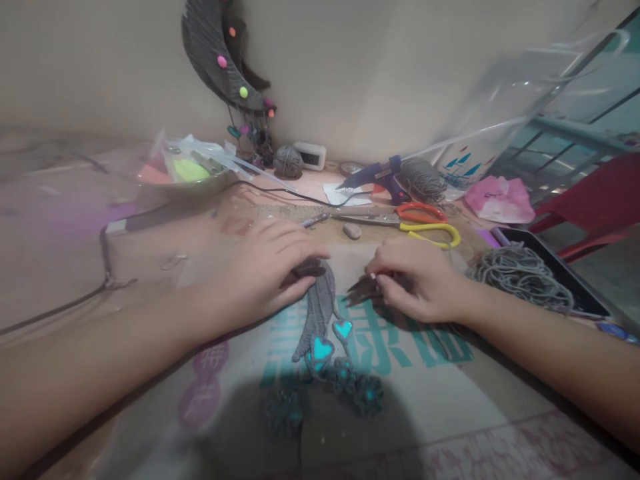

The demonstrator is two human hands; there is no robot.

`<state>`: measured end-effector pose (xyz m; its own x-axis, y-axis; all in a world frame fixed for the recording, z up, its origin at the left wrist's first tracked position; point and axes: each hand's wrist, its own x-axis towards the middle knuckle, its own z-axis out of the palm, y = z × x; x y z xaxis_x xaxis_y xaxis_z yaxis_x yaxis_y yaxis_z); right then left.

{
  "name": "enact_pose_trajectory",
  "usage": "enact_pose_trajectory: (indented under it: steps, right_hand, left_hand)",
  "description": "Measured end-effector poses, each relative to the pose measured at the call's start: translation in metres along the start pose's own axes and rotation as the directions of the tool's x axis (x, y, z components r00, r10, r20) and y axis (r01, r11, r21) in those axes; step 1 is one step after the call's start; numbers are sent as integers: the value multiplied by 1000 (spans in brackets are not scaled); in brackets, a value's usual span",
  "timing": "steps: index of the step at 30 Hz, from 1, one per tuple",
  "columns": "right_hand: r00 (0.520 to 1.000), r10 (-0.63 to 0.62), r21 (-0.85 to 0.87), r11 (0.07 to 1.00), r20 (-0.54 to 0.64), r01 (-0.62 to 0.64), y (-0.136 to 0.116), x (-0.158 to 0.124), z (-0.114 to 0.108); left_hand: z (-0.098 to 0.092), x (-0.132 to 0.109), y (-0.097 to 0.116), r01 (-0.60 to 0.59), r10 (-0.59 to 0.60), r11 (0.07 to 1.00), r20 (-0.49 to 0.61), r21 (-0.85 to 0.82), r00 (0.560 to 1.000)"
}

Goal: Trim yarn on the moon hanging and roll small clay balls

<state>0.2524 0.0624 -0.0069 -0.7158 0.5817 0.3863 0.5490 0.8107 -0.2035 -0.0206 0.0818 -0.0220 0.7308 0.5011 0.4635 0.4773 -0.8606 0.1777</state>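
Grey crescent, with turquoise hearts and grey flowers, on a printed sheet covering the desk.

Left hand: as I read it on my feed, thumb and fingers closed on the crescent's upper end. Right hand: curled narrow just beside the piece, fingertips together; I cannot tell whether it holds anything. Beyond both I list scissors with orange and yellow handles, and a blue glue gun; loose grey yarn lies near my right forearm.
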Motion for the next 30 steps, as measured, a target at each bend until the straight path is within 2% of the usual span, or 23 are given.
enact_pose_trajectory:
  steps: [2,4,7,8,10,13,15,21,24,27,30]
  right_hand:
    - [981,180,13,984,-73,-180,2,1,-1]
    - [928,341,86,939,-148,-332,2,3,-3]
    - [871,428,204,900,-239,-386,1,6,-8]
    - [869,421,207,904,-261,-375,0,6,-9]
    - [894,361,145,932,-266,-333,-3,5,-8]
    - [964,182,-34,981,-195,-192,-10,3,-2]
    - [986,72,-133,987,-151,-92,-15,4,3]
    - [974,-108,-280,959,-200,48,-23,8,9]
    - [964,-172,-313,944,-202,102,-21,8,9]
    - [962,-196,-321,938,-191,127,-20,8,9]
    - [965,-154,-307,948,-212,84,-18,6,8]
  left_hand:
    - [0,-1,1,25,-25,1000,-2,-2,1000]
    - [0,-1,2,53,-53,999,-6,-5,999]
    - [-1,-3,2,64,-65,998,-17,-25,998]
    - [-2,-3,1,63,-64,997,-26,-33,998]
    - [-2,-3,1,72,-74,997,-56,-36,996]
    - [-3,-3,2,90,-92,996,-127,-22,988]
    - [-3,-2,5,96,-101,994,-153,-43,983]
    - [-3,0,18,129,-162,966,-134,-223,978]
    - [-2,1,19,112,-162,954,-164,-278,973]
    - [-2,1,18,116,-170,951,-173,-286,970]
    - [-5,0,18,143,-192,950,-160,-277,968]
